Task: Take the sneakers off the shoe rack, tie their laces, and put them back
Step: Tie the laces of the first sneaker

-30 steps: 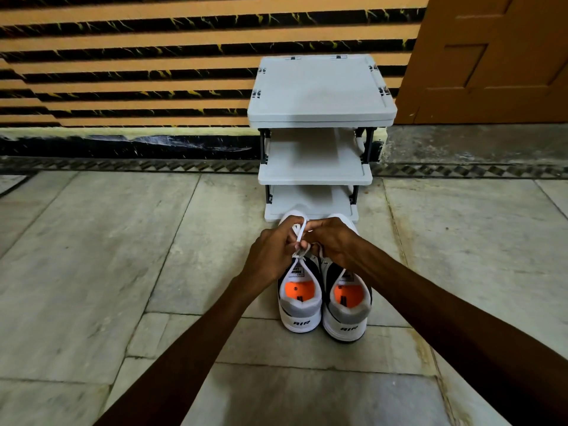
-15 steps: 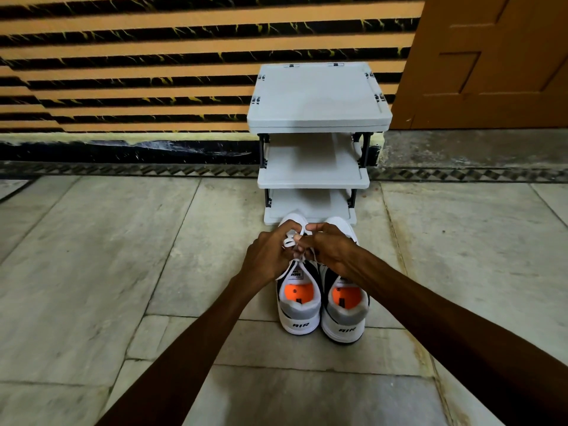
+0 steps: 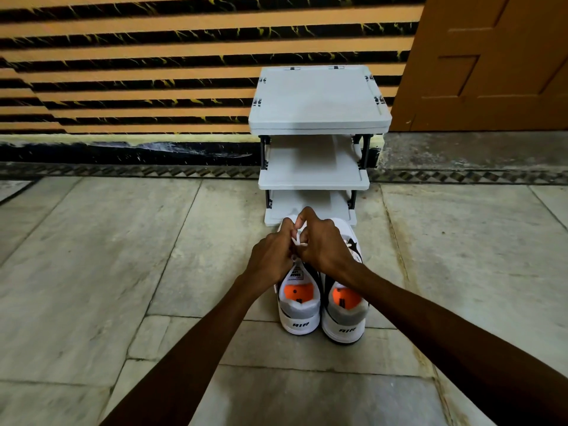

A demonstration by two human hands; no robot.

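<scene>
You are in a home entryway: a stone tile floor (image 3: 92, 272), a striped wall (image 3: 153, 72), a wooden door (image 3: 491, 72), and a small grey shoe rack (image 3: 319, 103) against the wall.

Dim, soft indoor light through a wide-angle lens.
The shoe rack's (image 3: 319, 99) pale top is the brightest surface, with no glare, and its lower shelves sit in shade. The forearms (image 3: 184, 348) go almost black near the bottom edge. The floor (image 3: 92, 272) has a faint sheen. Straight lines lean at the edges, and detail softens there.
</scene>
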